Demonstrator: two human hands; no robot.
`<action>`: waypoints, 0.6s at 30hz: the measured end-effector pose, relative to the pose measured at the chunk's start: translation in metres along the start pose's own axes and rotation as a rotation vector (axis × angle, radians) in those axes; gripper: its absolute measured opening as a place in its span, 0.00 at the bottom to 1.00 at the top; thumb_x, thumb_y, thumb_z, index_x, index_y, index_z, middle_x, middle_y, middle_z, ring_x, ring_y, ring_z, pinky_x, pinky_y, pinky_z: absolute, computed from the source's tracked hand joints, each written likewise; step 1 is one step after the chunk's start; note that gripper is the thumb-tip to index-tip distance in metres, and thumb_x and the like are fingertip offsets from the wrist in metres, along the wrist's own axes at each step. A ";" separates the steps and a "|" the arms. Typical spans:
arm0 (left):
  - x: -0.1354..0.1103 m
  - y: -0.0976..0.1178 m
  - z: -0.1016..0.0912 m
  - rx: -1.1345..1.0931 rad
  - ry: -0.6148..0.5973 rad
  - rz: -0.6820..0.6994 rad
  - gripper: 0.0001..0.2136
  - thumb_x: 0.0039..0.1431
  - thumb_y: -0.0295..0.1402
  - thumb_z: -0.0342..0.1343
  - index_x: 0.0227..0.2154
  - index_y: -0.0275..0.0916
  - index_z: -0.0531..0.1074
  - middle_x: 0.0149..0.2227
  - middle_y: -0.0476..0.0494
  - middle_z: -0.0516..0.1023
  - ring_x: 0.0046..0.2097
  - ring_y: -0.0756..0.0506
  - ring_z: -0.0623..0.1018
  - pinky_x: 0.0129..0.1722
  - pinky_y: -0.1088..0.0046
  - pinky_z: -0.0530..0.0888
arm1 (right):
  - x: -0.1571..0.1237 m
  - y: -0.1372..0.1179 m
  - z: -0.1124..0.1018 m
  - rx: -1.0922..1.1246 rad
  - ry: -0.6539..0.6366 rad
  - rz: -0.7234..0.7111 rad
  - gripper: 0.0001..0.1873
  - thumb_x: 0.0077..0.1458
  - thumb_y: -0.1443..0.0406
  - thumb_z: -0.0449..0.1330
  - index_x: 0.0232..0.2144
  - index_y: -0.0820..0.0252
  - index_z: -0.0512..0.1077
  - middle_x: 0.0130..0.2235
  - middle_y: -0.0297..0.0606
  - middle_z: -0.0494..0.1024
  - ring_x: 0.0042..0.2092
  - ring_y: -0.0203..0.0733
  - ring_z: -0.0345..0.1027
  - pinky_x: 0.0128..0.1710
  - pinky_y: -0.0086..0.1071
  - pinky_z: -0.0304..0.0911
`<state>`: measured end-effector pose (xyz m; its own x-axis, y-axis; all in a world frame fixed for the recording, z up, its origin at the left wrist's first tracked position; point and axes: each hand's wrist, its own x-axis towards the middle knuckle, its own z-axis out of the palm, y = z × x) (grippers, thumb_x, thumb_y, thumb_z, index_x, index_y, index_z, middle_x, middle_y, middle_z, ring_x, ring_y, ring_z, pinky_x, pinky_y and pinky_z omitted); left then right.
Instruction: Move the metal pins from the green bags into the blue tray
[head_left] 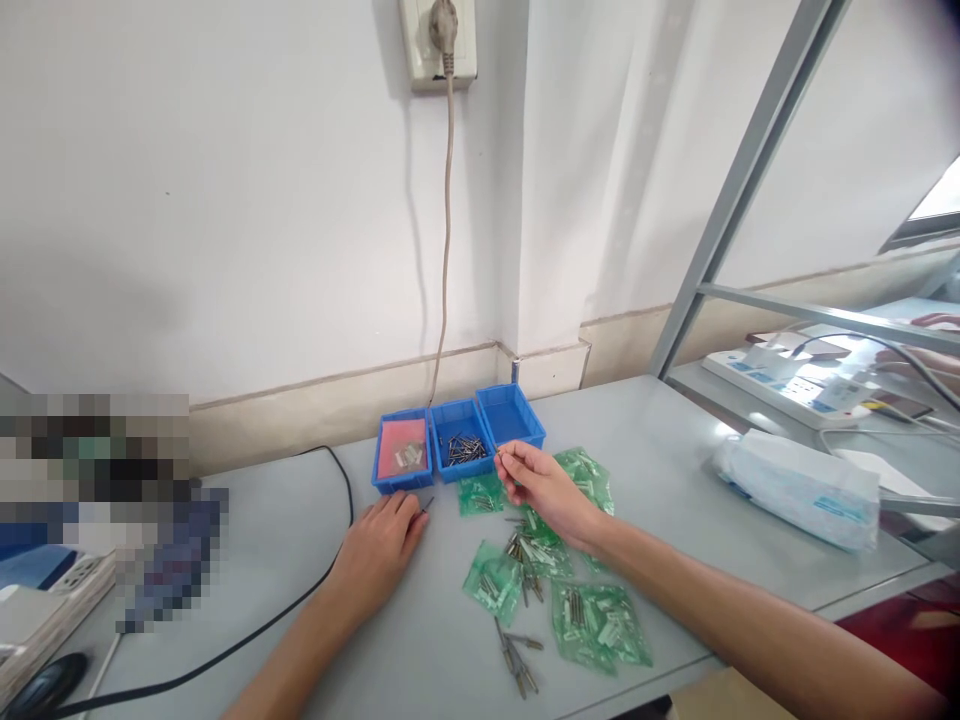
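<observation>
My left hand [379, 545] rests palm down on the grey table [660, 450], fingers together, with a thin metal pin [427, 505] at its fingertips. My right hand [541, 487] hovers just in front of the blue bins, pinching a small metal pin [499, 453] between thumb and forefinger. Three small blue bins stand in a row by the wall: the left bin [403, 452] holds a pink sheet with small parts, the middle bin [460, 440] holds several metal pins, the right bin [511, 413] looks empty. Green plastic bags [596, 620] and loose pins [516, 660] lie below my right hand.
A black cable [330, 560] curves across the table on the left. A grey cord [448, 230] hangs from a wall socket down behind the bins. A white wrapped package [799, 488] lies at the right. A metal frame [739, 180] stands at the right.
</observation>
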<state>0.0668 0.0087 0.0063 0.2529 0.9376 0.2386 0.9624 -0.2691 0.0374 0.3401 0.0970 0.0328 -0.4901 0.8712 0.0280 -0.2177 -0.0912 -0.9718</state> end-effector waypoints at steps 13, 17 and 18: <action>-0.001 0.001 0.000 -0.030 0.032 -0.012 0.14 0.77 0.39 0.43 0.36 0.43 0.68 0.38 0.46 0.76 0.38 0.44 0.76 0.38 0.67 0.70 | -0.003 0.001 -0.002 -0.256 -0.083 -0.116 0.18 0.61 0.50 0.68 0.47 0.54 0.77 0.38 0.37 0.76 0.37 0.42 0.67 0.37 0.35 0.63; -0.001 0.000 0.001 -0.037 0.039 0.001 0.14 0.77 0.39 0.43 0.36 0.43 0.69 0.38 0.46 0.77 0.38 0.43 0.77 0.39 0.66 0.70 | -0.002 0.004 -0.004 -0.322 -0.089 -0.115 0.18 0.61 0.50 0.68 0.46 0.54 0.80 0.36 0.36 0.75 0.35 0.42 0.64 0.36 0.35 0.61; -0.001 0.000 0.001 -0.036 0.038 0.003 0.14 0.77 0.38 0.43 0.36 0.43 0.69 0.38 0.46 0.77 0.39 0.43 0.77 0.39 0.66 0.70 | -0.002 0.005 -0.004 -0.326 -0.087 -0.112 0.17 0.61 0.50 0.68 0.45 0.54 0.80 0.36 0.36 0.75 0.35 0.41 0.64 0.35 0.34 0.61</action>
<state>0.0667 0.0083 0.0052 0.2517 0.9279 0.2751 0.9571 -0.2808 0.0715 0.3430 0.0971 0.0272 -0.5520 0.8212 0.1446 -0.0001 0.1733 -0.9849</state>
